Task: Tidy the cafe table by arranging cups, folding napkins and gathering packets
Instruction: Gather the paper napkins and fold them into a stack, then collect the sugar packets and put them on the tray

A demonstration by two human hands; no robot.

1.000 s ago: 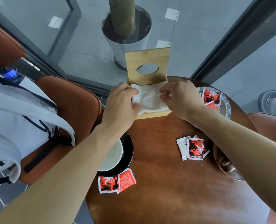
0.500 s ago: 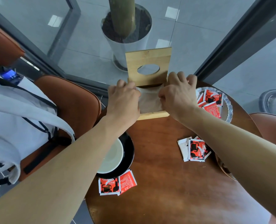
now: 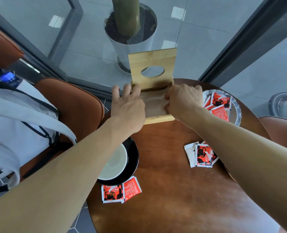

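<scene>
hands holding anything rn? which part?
Both hands are on the napkin lying in the wooden holder: left hand at its left edge, right hand at its right edge. Whether they pinch it or just press cannot be told.

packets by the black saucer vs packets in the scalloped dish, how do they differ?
The packets by the black saucer lie flat on the bare wooden table, at its near left edge; the packets in the scalloped dish sit contained, far right. The saucer pair lies side by side, barely overlapping; the dish packets are heaped, overlapping at angles. Both groups are red, black and white sachets.
</scene>
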